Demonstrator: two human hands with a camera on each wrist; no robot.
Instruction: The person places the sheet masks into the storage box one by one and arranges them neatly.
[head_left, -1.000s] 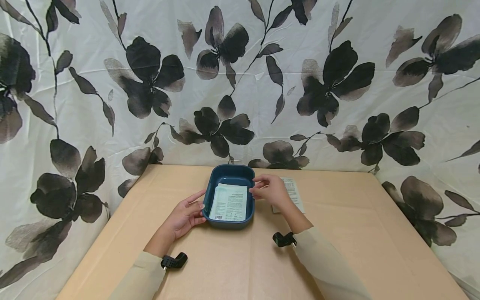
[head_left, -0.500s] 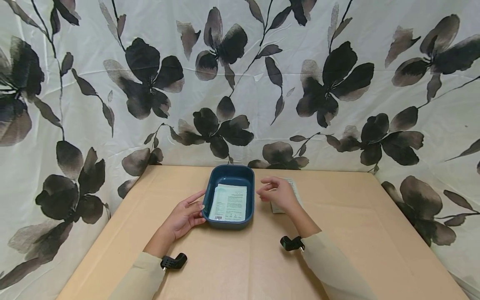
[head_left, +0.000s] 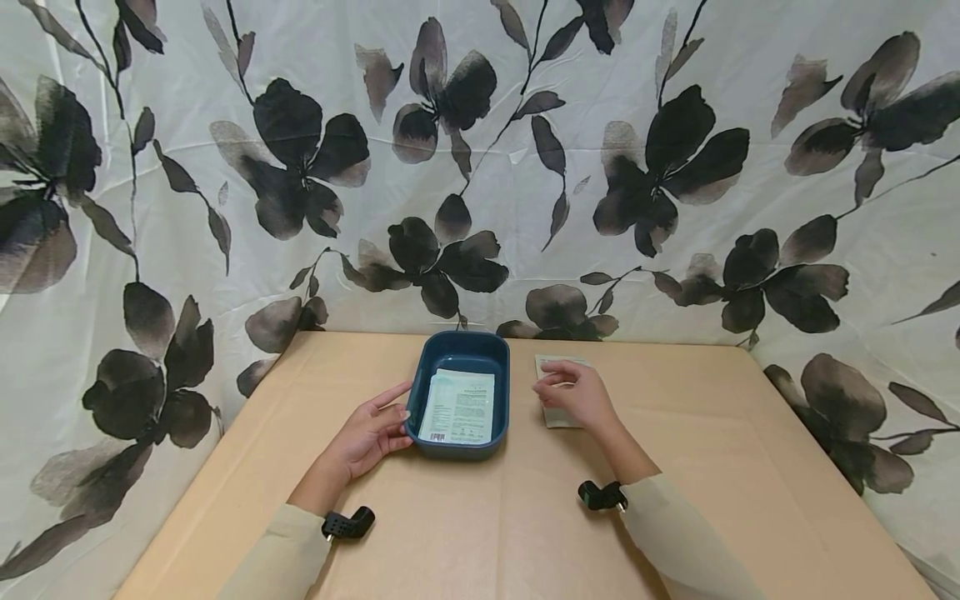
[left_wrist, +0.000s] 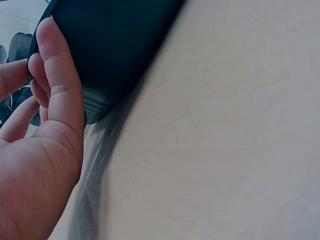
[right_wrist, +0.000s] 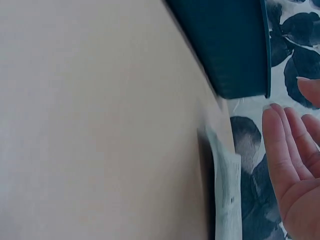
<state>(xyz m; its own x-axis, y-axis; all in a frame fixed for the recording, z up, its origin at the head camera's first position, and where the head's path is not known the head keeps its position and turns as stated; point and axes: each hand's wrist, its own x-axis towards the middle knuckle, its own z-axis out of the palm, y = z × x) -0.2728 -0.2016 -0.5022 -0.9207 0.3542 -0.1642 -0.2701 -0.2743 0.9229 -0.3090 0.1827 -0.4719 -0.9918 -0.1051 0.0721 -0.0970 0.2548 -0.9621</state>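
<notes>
A dark blue plastic bin (head_left: 480, 354) stands toward the back of the table. Inside it lies a flat, pale green printed packet (head_left: 459, 407) with a barcode at its lower left corner. My left hand (head_left: 371, 435) holds the bin's left side, thumb at the rim and fingers along the wall. To the right of the bin my right hand (head_left: 576, 395) hovers over a second pale packet (head_left: 558, 419), covering part of it. Its fingers are loosely bent and hold nothing. In the right wrist view, that packet (right_wrist: 227, 197) lies below the fingers, apart from them.
The tan table (head_left: 435, 533) is bounded at the back and sides by a white cloth (head_left: 540, 192) printed with dark flowers. Black wrist cameras (head_left: 348, 523) sit on both forearms.
My right hand has left the bin's right rim and moved right, over the packet on the table. The left hand stays at the bin.
</notes>
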